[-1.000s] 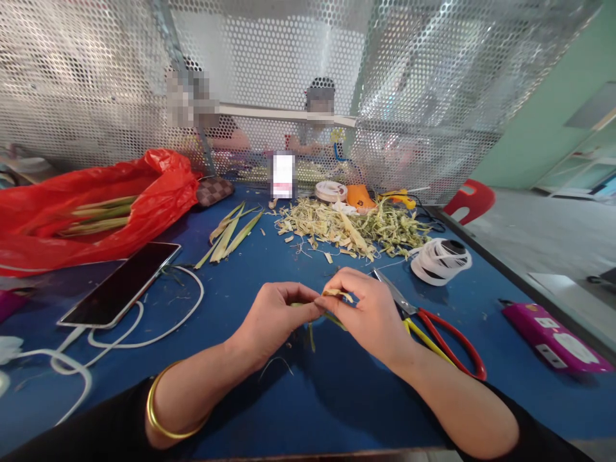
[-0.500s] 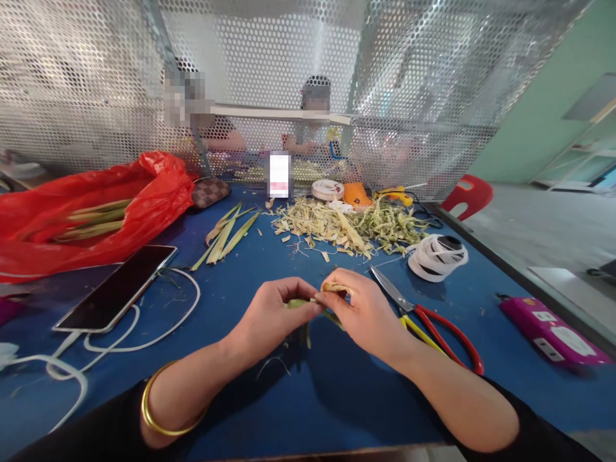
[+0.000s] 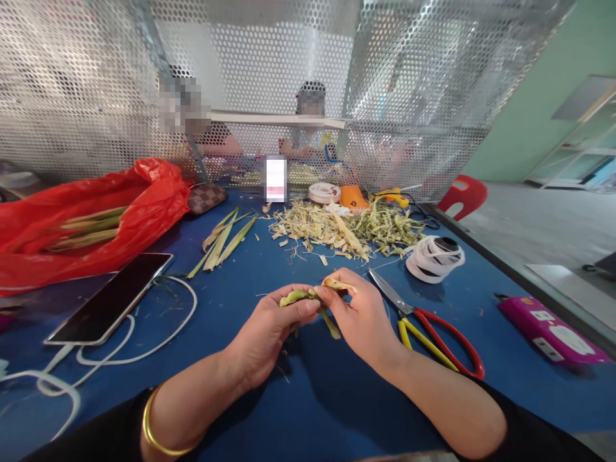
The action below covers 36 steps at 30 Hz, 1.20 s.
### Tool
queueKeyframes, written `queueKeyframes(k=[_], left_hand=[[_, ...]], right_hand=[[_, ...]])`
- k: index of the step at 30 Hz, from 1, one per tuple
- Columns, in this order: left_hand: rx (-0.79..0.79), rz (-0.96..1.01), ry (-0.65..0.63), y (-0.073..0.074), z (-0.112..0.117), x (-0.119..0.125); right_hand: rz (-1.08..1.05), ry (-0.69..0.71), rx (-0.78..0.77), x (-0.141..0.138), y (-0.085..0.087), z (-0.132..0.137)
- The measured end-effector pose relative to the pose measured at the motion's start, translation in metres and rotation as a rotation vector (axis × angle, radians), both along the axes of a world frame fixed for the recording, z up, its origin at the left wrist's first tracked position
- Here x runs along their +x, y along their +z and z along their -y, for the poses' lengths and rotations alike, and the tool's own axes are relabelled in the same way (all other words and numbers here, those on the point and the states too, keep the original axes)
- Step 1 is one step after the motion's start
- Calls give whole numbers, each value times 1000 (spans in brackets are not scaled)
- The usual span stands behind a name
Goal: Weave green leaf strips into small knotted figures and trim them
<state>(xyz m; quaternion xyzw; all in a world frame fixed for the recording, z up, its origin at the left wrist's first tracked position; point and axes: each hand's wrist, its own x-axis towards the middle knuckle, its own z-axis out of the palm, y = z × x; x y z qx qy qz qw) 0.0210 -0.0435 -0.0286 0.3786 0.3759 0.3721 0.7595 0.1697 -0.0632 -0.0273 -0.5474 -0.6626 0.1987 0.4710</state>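
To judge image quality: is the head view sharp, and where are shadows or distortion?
Head view: left hand, right hand and strip sharp; soft shadows lie on the table under the arms; the wide lens bends the mesh; patches behind it are pixelated.

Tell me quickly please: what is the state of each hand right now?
Left hand: closed, pinching the green end of a leaf strip.
Right hand: closed, pinching the yellowish end of the same leaf strip.

Leaf strip [image 3: 294,297]: middle section concealed under the fingers of left hand [image 3: 269,327] and right hand [image 3: 360,317]. Red bag [image 3: 144,199], 9 o'clock: cut off by frame edge. White cable [image 3: 187,321], 8 o'clock: runs out of frame. Upright card [image 3: 275,178], 12 o'clock: surface pixelated, unreadable.
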Motion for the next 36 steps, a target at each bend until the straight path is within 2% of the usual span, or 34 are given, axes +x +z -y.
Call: queueKeyframes(k=[3,5,8,10,13,17,19,22,26,30,32,34,36], left_hand=[[93,-83,68,1,2,1],[143,-110,87,3,2,2],[197,-88,11,6,0,1],[201,-53,-68,8,-1,-1],[162,-5,-119,9,-3,-3],[144,15,-109,8,-2,-2],[136,-9,-94,9,-1,-2],[96,-43,-71,9,-2,-1],[70,-42,-98,10,-3,-2],[110,-59,-56,9,-2,-3],[102,-84,-38,9,-2,-4],[95,-110,-20,9,-3,-4],[100,-126,4,9,-4,-5]], right_hand=[[-49,-9,-21,-1,3,0],[-180,58,-138,-1,5,0],[-491,246,-395,2,7,-1],[-633,314,-483,3,7,-2],[-688,325,-495,4,6,-3],[-717,370,-516,4,5,-2],[-709,366,-503,4,5,-1],[-640,283,-419,2,4,-2],[-582,238,-358,1,4,-1],[-678,309,-482,1,4,-1],[-633,330,-537,2,4,-2],[-446,247,-434,4,4,-2],[-201,166,-191,7,4,-1]])
